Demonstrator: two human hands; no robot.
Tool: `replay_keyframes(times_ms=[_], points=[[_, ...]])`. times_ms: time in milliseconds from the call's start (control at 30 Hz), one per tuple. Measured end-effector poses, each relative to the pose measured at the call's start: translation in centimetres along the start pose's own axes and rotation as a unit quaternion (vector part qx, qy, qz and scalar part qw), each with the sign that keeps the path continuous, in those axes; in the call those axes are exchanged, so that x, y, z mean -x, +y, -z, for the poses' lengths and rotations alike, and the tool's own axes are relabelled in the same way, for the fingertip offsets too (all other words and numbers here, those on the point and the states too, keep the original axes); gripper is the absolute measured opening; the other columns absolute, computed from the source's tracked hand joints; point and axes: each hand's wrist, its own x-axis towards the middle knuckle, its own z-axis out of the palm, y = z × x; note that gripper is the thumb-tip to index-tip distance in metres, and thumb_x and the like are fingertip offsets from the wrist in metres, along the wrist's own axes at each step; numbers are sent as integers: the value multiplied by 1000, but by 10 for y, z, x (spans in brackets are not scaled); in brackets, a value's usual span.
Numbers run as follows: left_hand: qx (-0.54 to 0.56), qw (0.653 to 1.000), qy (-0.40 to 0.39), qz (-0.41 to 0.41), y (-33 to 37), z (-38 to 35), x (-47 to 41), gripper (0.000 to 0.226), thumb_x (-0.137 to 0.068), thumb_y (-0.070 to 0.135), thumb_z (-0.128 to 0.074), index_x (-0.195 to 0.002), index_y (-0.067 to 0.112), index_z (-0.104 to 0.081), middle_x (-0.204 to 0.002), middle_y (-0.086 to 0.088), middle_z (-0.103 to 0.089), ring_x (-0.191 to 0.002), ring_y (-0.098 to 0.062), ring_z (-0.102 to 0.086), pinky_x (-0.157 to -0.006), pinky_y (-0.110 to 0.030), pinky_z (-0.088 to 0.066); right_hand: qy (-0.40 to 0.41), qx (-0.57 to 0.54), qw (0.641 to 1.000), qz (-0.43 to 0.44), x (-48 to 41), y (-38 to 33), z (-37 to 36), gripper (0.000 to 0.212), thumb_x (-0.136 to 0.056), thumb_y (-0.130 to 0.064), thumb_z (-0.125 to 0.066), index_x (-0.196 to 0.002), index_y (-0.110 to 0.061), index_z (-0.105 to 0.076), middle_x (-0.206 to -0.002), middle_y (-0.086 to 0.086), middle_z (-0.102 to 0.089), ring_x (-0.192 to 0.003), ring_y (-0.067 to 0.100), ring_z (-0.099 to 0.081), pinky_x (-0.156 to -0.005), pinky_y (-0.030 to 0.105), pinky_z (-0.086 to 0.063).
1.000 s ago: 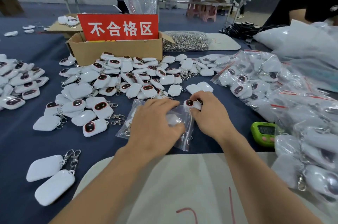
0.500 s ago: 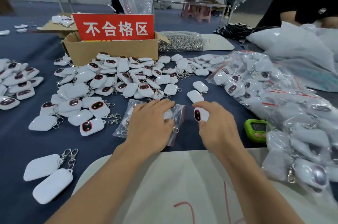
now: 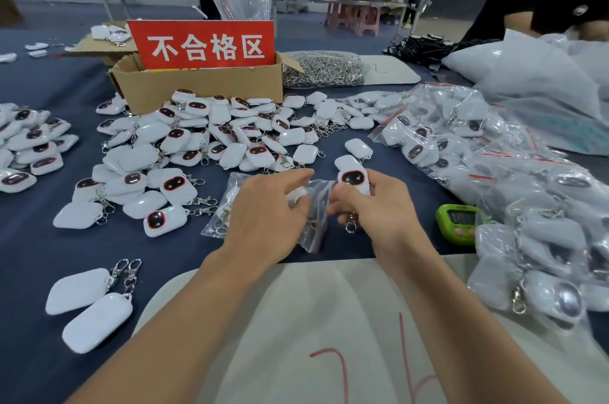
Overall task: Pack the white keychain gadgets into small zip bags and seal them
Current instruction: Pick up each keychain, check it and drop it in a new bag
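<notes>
My right hand [image 3: 375, 209] holds a white keychain gadget [image 3: 353, 180] upright, its dark red-rimmed face toward me and its metal clasp [image 3: 351, 225] dangling below. My left hand [image 3: 267, 209] grips a small clear zip bag [image 3: 314, 205] lifted off a small stack of empty bags [image 3: 224, 209] on the blue cloth. The gadget is beside the bag's edge, outside it. A heap of loose white gadgets [image 3: 211, 146] lies just beyond my hands.
A cardboard box [image 3: 197, 87] with a red sign stands behind the heap. Bagged gadgets [image 3: 494, 172] pile up on the right, with a green timer [image 3: 456, 222] near my right wrist. Two loose gadgets [image 3: 89, 304] lie front left. Another person works at far right.
My right hand picked a gadget off the cloth and raised it upright beside the bag. My left hand lifted one bag from the stack and moved toward the right hand.
</notes>
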Motion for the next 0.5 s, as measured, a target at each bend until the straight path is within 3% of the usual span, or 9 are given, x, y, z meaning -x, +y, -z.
replay_keyframes(times_ms=[133,267,400,500], points=[[14,999,28,-11,4,-3,4,33,-89,37,-60,-120,43,-70,-83,22,-72,-75,-4,-57,-75,-27,-49,-22,-33,999,-32,-2,-2,2,8,-94,-9,-60,-91,-4,-65,-72,7,-71,-49,17,-56,-43,23,-36],[-33,999,-19,-18,1,-7,1,21,-91,41,-59,-107,49,-69,-76,20,-67,-77,-4,-61,-66,-22,-39,-47,-117,988,-93,-3,-10,-3,20,-98,-8,-55,-86,-1,-69,-76,18,-69,-53,25,-49,-52,31,-31],[127,990,59,-15,7,0,4,21,-93,39,-59,-107,46,-72,-81,29,-68,-74,1,-64,-65,-8,-41,-99,-201,969,-100,2,-14,-6,24,-101,-4,-49,-109,8,-69,-88,21,-72,-60,27,-59,-58,32,-42],[170,983,61,0,13,5,6,26,-92,38,-64,-114,43,-74,-93,31,-69,-86,-3,-65,-76,-14,-47,-119,-213,966,-82,6,-15,-6,27,-103,-3,-46,-114,9,-68,-85,19,-71,-63,27,-61,-59,32,-47]])
